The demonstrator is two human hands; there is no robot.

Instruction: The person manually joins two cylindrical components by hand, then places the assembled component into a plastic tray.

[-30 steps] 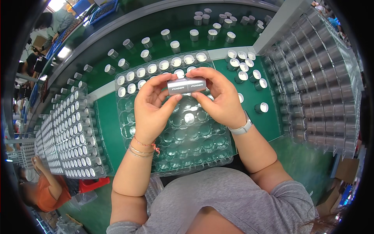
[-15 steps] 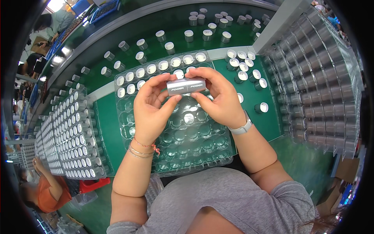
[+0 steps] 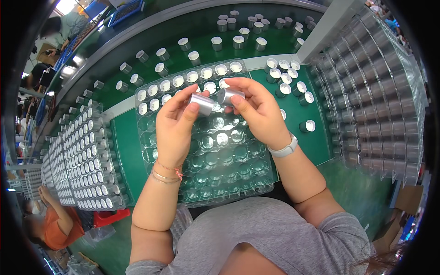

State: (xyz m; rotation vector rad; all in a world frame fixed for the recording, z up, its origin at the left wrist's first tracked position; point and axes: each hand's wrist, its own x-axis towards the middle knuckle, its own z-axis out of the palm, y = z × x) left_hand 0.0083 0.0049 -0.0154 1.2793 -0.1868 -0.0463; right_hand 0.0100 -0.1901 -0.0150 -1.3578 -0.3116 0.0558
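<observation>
Two short silver-grey cylinders are held up over a clear plastic tray (image 3: 197,183). My left hand (image 3: 176,117) is closed on one silver cylinder (image 3: 202,105), gripped between thumb and fingers and tilted. The other silver cylinder (image 3: 228,96) sits in my right hand (image 3: 259,110), pinched by the thumb and fingers with one end facing left. A small gap parts the two. Below them, the tray's far rows hold several white-topped cylinders (image 3: 178,81), while the nearer pockets hold nothing.
Upright white-topped cylinders (image 3: 216,43) stand along the green conveyor belt (image 3: 183,62) ahead. More cluster on the green bench (image 3: 316,146) at right. Stacked filled trays rise at left (image 3: 91,165) and right (image 3: 376,105). A person in orange (image 3: 59,224) is at far left.
The two cylinders, end to end before, are now apart and turned, each in one hand. Cylinders on the belt have shifted slightly left.
</observation>
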